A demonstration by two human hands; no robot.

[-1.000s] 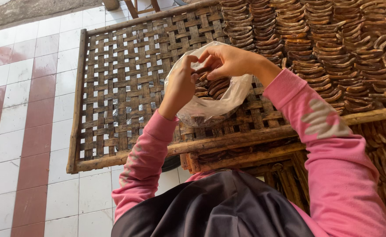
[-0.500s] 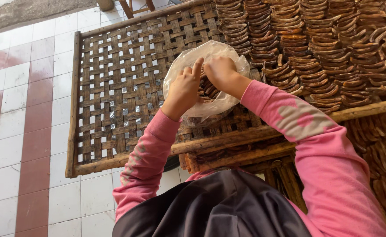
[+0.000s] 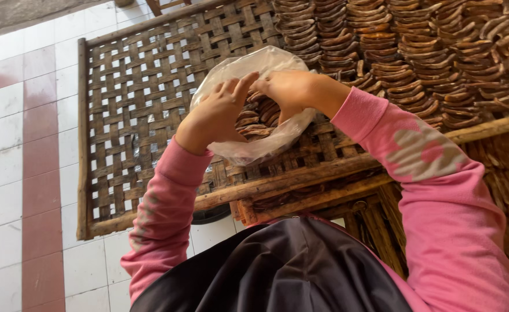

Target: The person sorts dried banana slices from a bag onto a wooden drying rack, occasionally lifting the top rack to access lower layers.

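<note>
On the woven bamboo tray (image 3: 121, 144), toward its middle and left of the stacked brown curved pieces (image 3: 416, 52), lies a clear plastic bag (image 3: 248, 63) part-filled with the same brown pieces. It looks thin, soft, slippery and light, best pinched at its mouth. The left hand (image 3: 214, 115) curls on the rim; the right hand (image 3: 286, 89) pinches the film, fingers closed.

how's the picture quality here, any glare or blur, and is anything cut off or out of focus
Head view: soft, even daylight, no hard shadows; mild sheen on the clear plastic bag, no blown-out glare. The left hand, right hand and woven tray look sharp. The dark garment at the bottom is close and softer. Wide lens bends the tray edges.
</note>
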